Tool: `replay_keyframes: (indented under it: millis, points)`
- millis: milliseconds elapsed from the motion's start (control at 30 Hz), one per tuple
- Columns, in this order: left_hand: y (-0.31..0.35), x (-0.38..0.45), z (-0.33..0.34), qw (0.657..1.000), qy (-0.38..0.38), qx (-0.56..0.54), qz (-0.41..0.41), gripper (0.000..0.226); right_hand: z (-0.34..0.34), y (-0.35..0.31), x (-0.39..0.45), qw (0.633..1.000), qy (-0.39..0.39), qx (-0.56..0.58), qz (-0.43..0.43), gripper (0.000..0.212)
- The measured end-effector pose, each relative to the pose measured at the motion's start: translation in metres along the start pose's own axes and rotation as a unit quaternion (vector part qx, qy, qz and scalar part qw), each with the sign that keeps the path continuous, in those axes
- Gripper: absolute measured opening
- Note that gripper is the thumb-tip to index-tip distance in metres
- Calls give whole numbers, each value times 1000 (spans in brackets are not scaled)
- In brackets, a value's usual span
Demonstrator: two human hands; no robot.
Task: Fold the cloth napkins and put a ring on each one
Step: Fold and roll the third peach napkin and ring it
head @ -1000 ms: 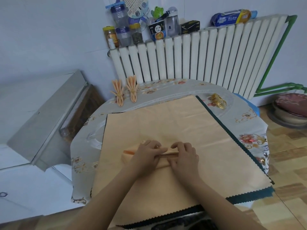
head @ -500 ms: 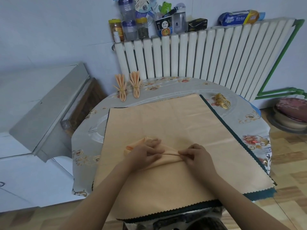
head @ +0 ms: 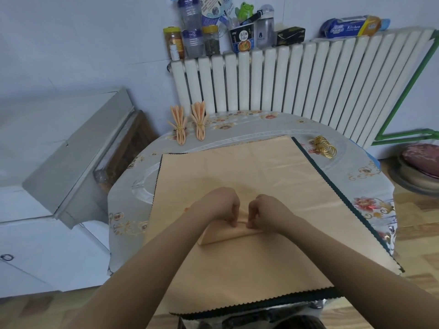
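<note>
— Napkin [head: 228, 235] being folded is lying on the near middle of the peach stack of cloths [head: 249, 269], as a narrow pleated strip running left to right. Are both hands working it?

— Yes. The left hand [head: 217, 205] is curling over the strip's middle, fingertips pinching a pleat. The right hand [head: 266, 211] is sitting just beside it, thumb and fingers also pinching the fabric. The two hands are almost touching each other.

— What is lying under the peach stack?

— A dark green cloth [head: 337, 193] is peeking out along the right and near edges, zigzag cut. All of it is resting on a round table [head: 128, 200] wearing a grey floral cover.

— And further back?

— A pile of gold rings [head: 324, 146] is sitting on the table's far right, apart from the cloths. At the far left edge, two finished napkins [head: 190, 125] are lying side by side, each cinched by a ring. Behind the table a white radiator [head: 297, 74] is standing against the wall, with jars [head: 190, 41] and bottles lining its top.
</note>
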State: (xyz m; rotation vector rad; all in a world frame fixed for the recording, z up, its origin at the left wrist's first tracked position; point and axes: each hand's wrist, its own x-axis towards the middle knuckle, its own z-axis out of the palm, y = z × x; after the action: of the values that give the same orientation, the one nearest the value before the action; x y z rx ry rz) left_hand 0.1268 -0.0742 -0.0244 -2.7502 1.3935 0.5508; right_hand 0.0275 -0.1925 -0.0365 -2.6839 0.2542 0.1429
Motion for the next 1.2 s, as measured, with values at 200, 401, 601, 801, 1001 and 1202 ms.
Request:
replay_keyframes:
  millis: [200,401,601,801,1001,1202]
  points:
    - [6,-1,-12,999,-39,9,-20,42,-1,1,11,996,-51,-37,58,46]
    - [15,-5,-20,994,-86,68,-17,36,-2,-5,8,991,-69,-93,65,37]
    - [25,-18,-24,989,-68,134,2,15,6,-10,-9,988,0,-153,4,29]
    - [33,-36,-27,959,21,282,38,14,15,-2,-22,963,186,-159,-107,18]
    - [48,-57,-15,942,80,327,13,22,19,7,-16,954,256,-72,-143,17]
    - [46,-72,4,961,1,271,-62,25,26,17,-22,971,162,7,-175,14]
